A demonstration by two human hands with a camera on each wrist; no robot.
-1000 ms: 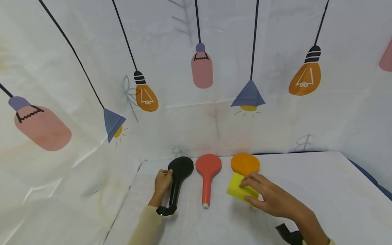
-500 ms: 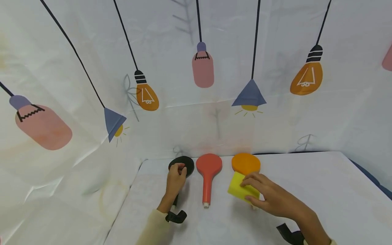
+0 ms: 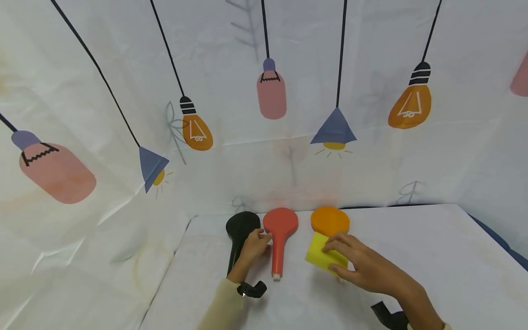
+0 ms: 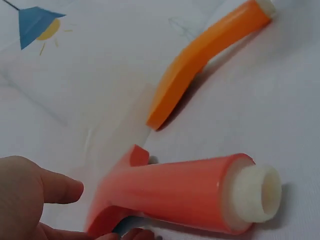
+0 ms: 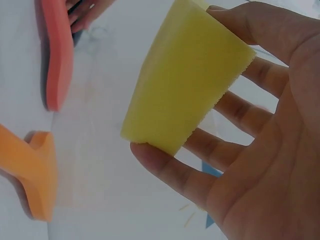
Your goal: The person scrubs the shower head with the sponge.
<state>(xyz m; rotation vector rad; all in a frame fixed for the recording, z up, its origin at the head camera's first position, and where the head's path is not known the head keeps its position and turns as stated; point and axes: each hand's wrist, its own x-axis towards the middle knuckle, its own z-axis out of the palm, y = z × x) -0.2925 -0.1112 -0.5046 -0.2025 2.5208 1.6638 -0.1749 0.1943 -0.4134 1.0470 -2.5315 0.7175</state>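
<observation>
Three handheld shower heads lie in a row on the white table: a black one (image 3: 242, 223) at left, a red one (image 3: 280, 221) in the middle, an orange one (image 3: 330, 220) at right. My left hand (image 3: 252, 247) is over the black handle, its fingers reaching the neck of the red one. In the left wrist view its thumb (image 4: 62, 187) is straight and apart from the red shower head (image 4: 165, 187). Whether its lower fingers touch the red neck is unclear. My right hand (image 3: 363, 263) pinches a yellow sponge (image 5: 185, 75) above the orange handle, mostly hiding it.
A white sheet (image 3: 297, 169) printed with hanging lamps rises behind the table and along its left side. The white tabletop (image 3: 445, 256) extends to the right of the right hand. Each wrist wears a black strap (image 3: 252, 289).
My left hand has moved right, from the black shower head's left side, across its head, to the red one's neck. My right hand with the sponge has stayed in place.
</observation>
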